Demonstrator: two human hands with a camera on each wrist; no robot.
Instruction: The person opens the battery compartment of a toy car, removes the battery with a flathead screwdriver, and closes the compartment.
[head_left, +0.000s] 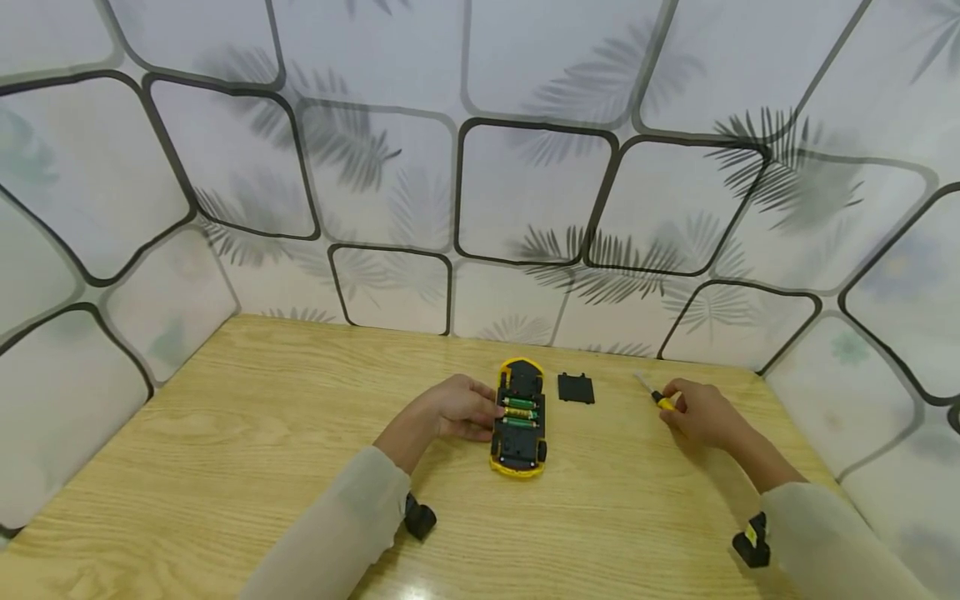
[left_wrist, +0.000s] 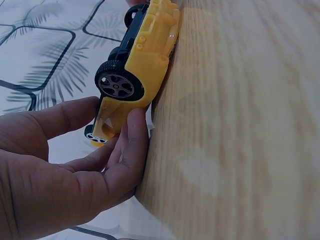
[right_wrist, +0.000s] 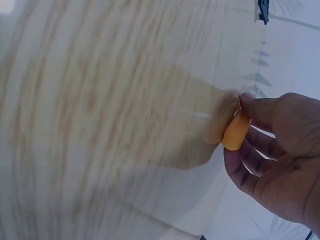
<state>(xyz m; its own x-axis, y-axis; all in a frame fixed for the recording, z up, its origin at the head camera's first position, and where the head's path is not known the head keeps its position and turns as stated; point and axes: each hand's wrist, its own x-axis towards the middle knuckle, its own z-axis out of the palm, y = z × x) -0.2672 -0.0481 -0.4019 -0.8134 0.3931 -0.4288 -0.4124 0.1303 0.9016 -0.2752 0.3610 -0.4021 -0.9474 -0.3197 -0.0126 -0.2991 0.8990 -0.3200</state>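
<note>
Car (head_left: 519, 440) lies wheels-up on the bench (head_left: 300, 408), its yellow body below and black underside showing, three batteries (head_left: 521, 413) side by side in the open bay at its middle. The left hand (head_left: 459, 408) grips the car's left side, thumb on the underside edge and fingers against the body. Just right of the car, apart from it, lies the black cover (head_left: 576, 388). Farther right, the right hand (head_left: 703, 415) pinches the screwdriver (head_left: 663, 400) by its yellow handle, shaft pointing away and leftward. Patterned wall covering (head_left: 517, 192) stands behind.
</note>
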